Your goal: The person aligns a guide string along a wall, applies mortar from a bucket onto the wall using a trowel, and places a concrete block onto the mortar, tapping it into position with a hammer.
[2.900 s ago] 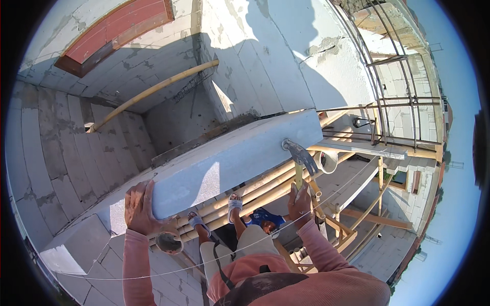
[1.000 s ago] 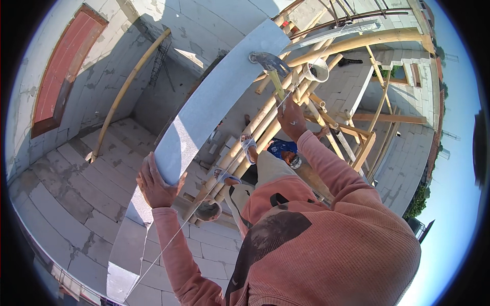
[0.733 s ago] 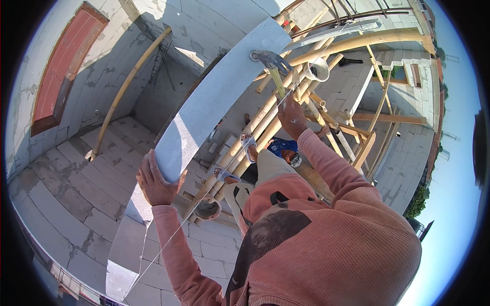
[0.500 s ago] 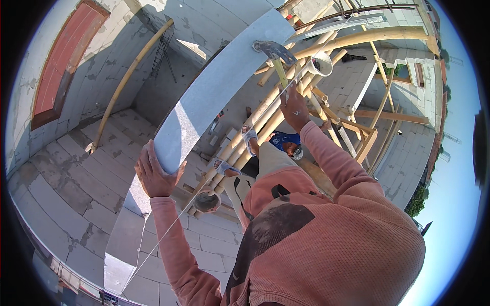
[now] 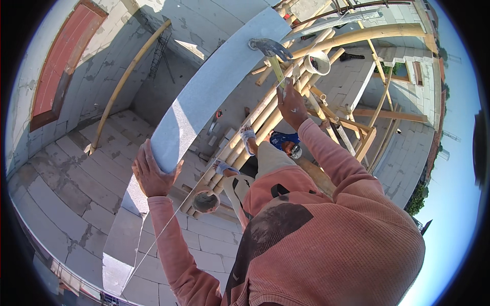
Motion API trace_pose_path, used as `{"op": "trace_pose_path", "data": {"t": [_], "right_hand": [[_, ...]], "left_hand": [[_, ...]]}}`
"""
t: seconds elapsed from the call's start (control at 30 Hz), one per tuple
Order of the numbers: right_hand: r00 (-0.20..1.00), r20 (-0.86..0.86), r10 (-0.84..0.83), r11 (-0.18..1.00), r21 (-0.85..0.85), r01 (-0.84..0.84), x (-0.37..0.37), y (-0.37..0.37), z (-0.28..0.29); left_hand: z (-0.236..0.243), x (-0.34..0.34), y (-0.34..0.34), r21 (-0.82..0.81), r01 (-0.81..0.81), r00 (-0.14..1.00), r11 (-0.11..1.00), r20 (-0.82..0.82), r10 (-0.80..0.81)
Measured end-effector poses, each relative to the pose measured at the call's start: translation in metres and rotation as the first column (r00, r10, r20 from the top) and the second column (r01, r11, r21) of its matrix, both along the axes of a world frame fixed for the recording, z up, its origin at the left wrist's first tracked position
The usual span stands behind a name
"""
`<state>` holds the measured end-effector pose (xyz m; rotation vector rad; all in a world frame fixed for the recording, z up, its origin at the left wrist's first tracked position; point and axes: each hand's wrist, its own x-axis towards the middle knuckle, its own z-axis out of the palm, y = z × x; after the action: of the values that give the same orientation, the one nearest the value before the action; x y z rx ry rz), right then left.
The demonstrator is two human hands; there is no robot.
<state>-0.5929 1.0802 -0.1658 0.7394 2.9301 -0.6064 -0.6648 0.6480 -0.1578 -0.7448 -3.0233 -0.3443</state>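
My right hand is wrapped round the yellow-green handle of a claw hammer. The hammer's dark metal head lies over the far part of a long pale block course, with its round face at or just above the top surface; I cannot tell if it touches. Flat across the near end of that upper block rests my left hand, fingers stretched along one side and thumb apart on the other. A thin white string line runs along the wall past both hands. A lower block continues the course nearer me.
Bamboo scaffold poles carry my feet, right of the wall. A white bucket stands by the poles, and a mortar-smeared round container sits near my feet. Below, a person in blue is partly visible. A bamboo prop leans at left.
The whole view has shifted slightly. My left hand stays on the block, and the hammer keeps nearly the same place over the course in my right hand.
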Motion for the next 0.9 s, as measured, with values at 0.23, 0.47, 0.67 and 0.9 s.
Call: {"op": "trace_pose_path", "data": {"t": [0.23,0.47,0.67,0.9], "right_hand": [[1.0,0.025,-0.008,1.0,0.007,0.008,0.001,0.002,0.002],[0.998,0.011,-0.068,0.982,-0.178,0.069,-0.007,0.015,0.053],[0.996,-0.073,0.042,0.985,-0.162,-0.053,-0.038,0.063,0.094],[0.942,-0.121,0.313,0.948,0.101,-0.302,-0.046,0.124,0.119]], "left_hand": [[0.002,0.0,0.003,-0.019,-0.029,0.998,0.999,0.05,0.03],[0.002,0.004,-0.002,0.008,-0.05,0.997,0.999,0.062,0.049],[0.008,0.006,0.001,-0.035,-0.07,0.991,0.997,0.113,0.073],[0.025,-0.01,0.1,-0.131,0.014,0.997,0.991,-0.078,-0.025]]}}
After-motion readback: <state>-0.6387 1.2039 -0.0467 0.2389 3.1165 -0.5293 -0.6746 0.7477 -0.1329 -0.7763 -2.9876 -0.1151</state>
